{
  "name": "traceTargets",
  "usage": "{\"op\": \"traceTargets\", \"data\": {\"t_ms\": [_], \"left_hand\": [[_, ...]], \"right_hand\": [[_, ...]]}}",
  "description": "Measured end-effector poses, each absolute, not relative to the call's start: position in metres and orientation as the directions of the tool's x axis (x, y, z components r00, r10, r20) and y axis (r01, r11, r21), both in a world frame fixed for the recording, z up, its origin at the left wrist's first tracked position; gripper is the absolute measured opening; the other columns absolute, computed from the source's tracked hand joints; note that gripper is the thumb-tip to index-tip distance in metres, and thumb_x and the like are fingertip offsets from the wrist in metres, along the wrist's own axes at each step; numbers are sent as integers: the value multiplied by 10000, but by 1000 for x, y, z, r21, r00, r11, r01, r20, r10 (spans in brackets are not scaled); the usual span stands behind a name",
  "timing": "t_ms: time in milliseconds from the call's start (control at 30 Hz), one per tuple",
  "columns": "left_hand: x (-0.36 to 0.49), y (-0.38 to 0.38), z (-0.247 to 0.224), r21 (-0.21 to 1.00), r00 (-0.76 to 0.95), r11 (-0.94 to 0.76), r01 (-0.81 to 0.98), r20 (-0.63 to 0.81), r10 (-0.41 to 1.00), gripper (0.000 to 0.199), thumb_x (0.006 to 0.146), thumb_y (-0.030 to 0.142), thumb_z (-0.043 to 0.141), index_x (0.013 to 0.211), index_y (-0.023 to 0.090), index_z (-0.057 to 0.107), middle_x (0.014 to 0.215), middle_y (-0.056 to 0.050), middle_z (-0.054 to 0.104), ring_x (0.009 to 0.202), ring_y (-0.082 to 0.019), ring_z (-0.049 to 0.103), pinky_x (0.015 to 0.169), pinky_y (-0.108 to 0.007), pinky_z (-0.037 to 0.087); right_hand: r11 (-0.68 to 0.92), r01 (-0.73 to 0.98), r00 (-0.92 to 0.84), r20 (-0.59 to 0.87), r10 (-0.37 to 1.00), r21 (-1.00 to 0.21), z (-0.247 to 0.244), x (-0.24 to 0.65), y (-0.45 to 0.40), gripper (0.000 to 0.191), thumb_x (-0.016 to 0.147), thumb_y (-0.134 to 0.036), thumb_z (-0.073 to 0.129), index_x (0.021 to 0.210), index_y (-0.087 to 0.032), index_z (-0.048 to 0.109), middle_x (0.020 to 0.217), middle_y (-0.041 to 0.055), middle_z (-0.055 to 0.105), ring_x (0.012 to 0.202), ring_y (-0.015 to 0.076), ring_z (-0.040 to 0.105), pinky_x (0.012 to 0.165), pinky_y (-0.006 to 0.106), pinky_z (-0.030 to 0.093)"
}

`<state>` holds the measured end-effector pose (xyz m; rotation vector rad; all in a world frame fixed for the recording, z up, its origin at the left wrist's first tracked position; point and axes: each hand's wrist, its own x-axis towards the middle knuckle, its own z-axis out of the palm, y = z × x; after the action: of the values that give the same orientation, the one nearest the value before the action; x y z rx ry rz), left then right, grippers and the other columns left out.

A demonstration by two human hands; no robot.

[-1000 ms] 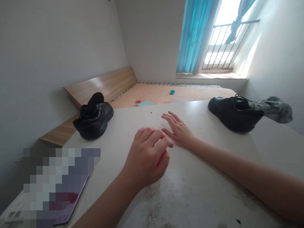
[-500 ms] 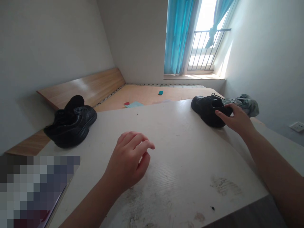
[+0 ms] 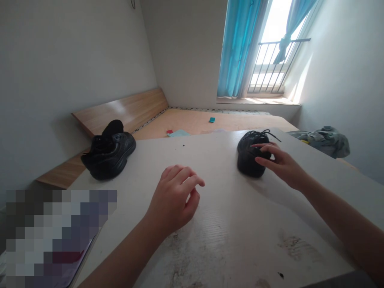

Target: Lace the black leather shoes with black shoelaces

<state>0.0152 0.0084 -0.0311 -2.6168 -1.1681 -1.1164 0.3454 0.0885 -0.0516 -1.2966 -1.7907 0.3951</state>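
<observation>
White walls and a barred window [image 3: 267,64] with blue curtains close in a bare wooden bed base, and across it lies a scuffed white board [image 3: 228,224]. Toward the window from the board's middle stands a black shoe [image 3: 250,154], laces loose. Right hand [image 3: 280,164] rests on that shoe's near side, fingers spread across the upper, touching rather than clamped. Left hand [image 3: 175,200] hovers over the board's middle, loosely curled, holding nothing. A second shoe [image 3: 109,152] sits at the board's far left edge, well apart from the first. Judging by this, the step in hand is getting hold of the nearer shoe; a firm grip would call for the fingers to close round its collar or heel.
</observation>
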Motion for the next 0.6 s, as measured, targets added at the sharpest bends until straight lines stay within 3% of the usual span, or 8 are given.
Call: {"op": "traceTargets", "data": {"t_ms": [100,233,333,400,500,600], "left_hand": [[12,15,-33,335,308,-607,721,629,714,216,810,59,481,884,186,640,874,-43,635,892,-230,550,855,-420,410],[5,27,-38,576,105,-466,671,548,830,251,887,165,442,1058,187,625,1047,-75,617,1037,-246,543,945,-450,413],[2,30,-41,694,49,-416,588,483,874,331,917,252,428,1211,185,565,1227,-102,554,1185,-253,496,1015,-457,397],[3,29,-40,712,74,-418,565,461,885,364,907,277,441,1244,192,547,1265,-100,533,1217,-253,475,1043,-452,382],[7,23,-35,714,160,-448,538,436,886,304,877,271,464,1140,209,605,1180,-77,579,1173,-249,495,1047,-431,372],[11,19,-30,728,224,-470,499,416,881,203,862,252,471,973,208,635,1052,-58,627,1071,-239,544,983,-399,411]], "right_hand": [[467,580,-275,379,884,-668,-45,301,71,270,789,-485,654,870,-246,557,1207,91,624,1345,328,382,973,514,497],[609,549,-527,329,784,-573,-32,250,34,184,888,-415,587,909,-240,531,934,45,591,1358,292,390,1198,612,179],[694,481,-651,311,692,-536,-23,226,4,102,925,-316,578,921,-229,526,855,-6,553,1117,206,585,1245,542,32],[733,417,-703,320,635,-538,-21,218,-13,90,922,-296,597,915,-222,547,846,-23,569,944,158,635,1251,499,-16],[829,304,-798,349,491,-470,-22,216,-32,169,942,-390,578,910,-224,587,811,-20,609,849,160,660,1247,498,-14],[880,294,-802,405,439,-372,-17,222,-36,286,909,-526,582,1055,-282,607,936,23,676,1064,257,645,1217,512,218]]}}
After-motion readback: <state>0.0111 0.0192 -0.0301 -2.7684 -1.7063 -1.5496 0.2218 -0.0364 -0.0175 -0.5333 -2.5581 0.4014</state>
